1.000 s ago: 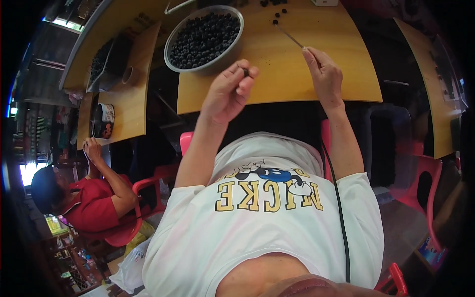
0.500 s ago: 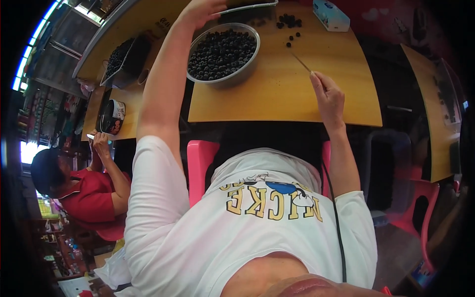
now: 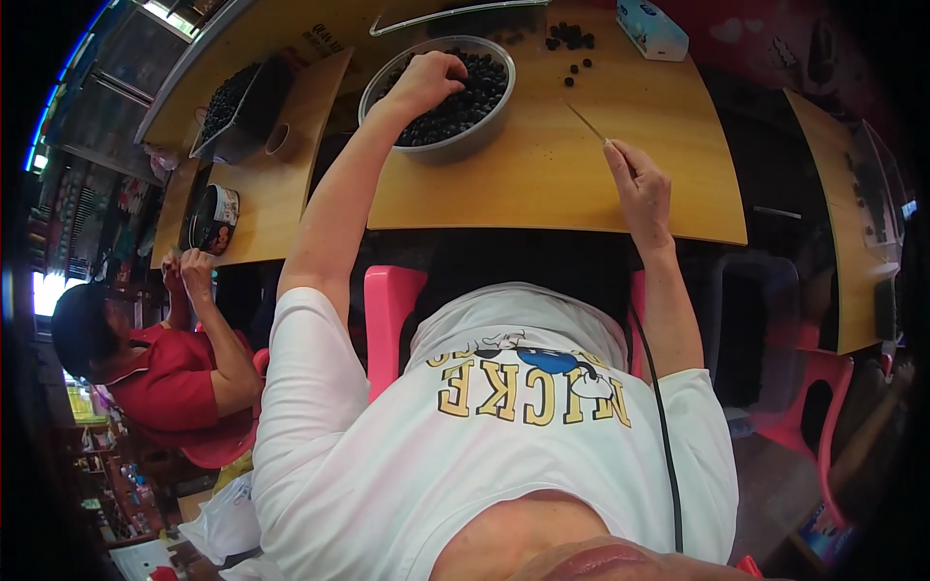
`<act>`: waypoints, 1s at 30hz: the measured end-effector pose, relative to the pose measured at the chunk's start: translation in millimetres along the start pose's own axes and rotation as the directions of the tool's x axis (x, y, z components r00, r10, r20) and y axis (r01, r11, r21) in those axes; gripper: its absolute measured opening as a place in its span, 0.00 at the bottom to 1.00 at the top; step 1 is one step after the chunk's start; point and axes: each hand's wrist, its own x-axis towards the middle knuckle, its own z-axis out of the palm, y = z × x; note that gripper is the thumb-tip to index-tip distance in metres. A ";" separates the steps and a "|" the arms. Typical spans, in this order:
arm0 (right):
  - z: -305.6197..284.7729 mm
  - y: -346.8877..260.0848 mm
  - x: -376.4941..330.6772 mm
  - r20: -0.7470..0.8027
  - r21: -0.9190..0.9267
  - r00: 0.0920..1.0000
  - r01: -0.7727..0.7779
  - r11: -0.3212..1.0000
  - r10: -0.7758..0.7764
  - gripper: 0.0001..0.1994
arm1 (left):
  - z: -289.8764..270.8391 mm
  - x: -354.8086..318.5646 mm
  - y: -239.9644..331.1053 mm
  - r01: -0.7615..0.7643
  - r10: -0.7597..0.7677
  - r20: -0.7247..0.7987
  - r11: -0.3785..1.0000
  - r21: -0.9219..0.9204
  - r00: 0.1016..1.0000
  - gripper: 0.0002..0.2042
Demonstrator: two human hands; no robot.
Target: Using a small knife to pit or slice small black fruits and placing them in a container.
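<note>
Bare wooden table (image 3: 542,184) lying open between the metal bowl (image 3: 380,85) and the right hand (image 3: 641,189), loose dark berries (image 3: 572,41) and a blue box (image 3: 651,27) crowding the far edge, thin stick (image 3: 585,123) jutting across.

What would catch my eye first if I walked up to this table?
Probably the round metal bowl heaped with small dark berries, near the wooden table's far edge, with the left hand reaching into it. To its right, the right hand pinches a thin wooden stick.
</note>
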 end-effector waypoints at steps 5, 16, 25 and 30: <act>-0.6 -6.2 2.0 -0.021 0.051 1.000 0.018 0.999 -0.017 0.15 | -3.0 -26.7 26.1 0.034 -0.150 -0.056 0.535 -0.844 0.987 0.10; -6.9 -55.1 -12.0 0.101 0.075 0.938 0.326 0.942 -0.332 0.10 | 69.7 -120.7 101.5 0.201 0.028 0.243 -0.661 -0.724 0.970 0.11; -6.9 -70.4 -15.7 0.183 -0.066 0.793 0.600 0.797 -0.582 0.13 | 77.7 -133.5 112.6 0.197 0.040 0.219 -0.611 -0.767 0.975 0.09; -4.9 -66.3 -16.7 0.173 -0.085 0.786 0.612 0.786 -0.593 0.13 | 77.9 -136.1 109.7 0.162 0.062 0.154 -0.557 -0.815 0.986 0.09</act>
